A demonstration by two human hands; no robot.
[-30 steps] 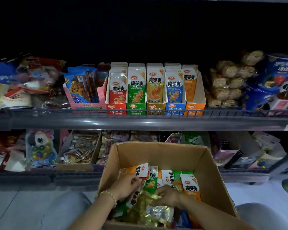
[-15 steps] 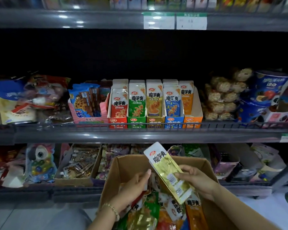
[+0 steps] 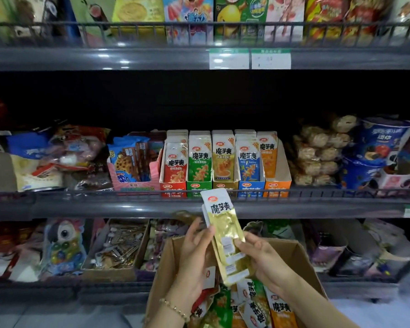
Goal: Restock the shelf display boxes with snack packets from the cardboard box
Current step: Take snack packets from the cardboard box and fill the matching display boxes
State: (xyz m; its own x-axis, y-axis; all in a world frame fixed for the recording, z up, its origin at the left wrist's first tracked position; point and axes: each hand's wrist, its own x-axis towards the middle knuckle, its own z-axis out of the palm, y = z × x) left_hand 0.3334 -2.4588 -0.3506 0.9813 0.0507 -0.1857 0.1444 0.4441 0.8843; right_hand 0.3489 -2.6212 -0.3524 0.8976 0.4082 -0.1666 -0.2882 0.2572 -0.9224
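We hold the gold packet (image 3: 224, 233) nearly upright above the cardboard box (image 3: 296, 249), top leaning slightly left. Our left hand (image 3: 197, 245) and right hand (image 3: 263, 256) reach up, each grip pinching one long edge.

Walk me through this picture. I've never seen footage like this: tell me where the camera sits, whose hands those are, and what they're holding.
There is no machine here. A person wears one camera on the head, looking forward and down, so you see their own hands. The left hand and right hand together hold a yellow packet, raised in front of the middle shelf. Below the hands is an open cardboard box with more packets inside. On that shelf stands a row of coloured display boxes; the yellow display box matches the held packet.
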